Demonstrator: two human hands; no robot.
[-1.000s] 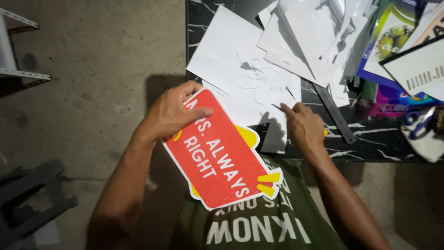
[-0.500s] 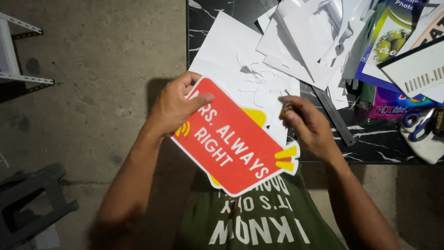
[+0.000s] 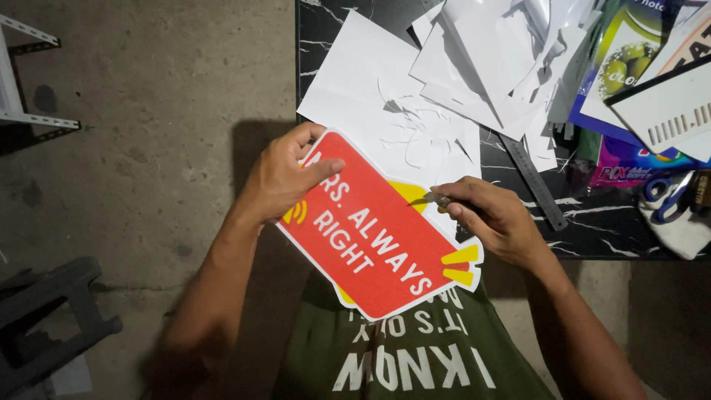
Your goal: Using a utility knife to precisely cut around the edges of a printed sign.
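Head view, left hand [image 3: 280, 180] pinching the upper-left end of a red and yellow sign cutout [image 3: 374, 233], long axis slanting down to the right, right hand [image 3: 498, 221] closing on a small blade [image 3: 435, 198] touching its upper edge, white paper scraps [image 3: 437, 81] lying beyond on the black table [image 3: 592, 230].

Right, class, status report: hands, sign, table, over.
Left hand grips red sign. Right hand holds small blade at its edge. Paper scraps crowd table.

Craft workshop: paper offcuts [image 3: 459, 81], steel ruler [image 3: 535, 181], concrete floor [image 3: 148, 111].
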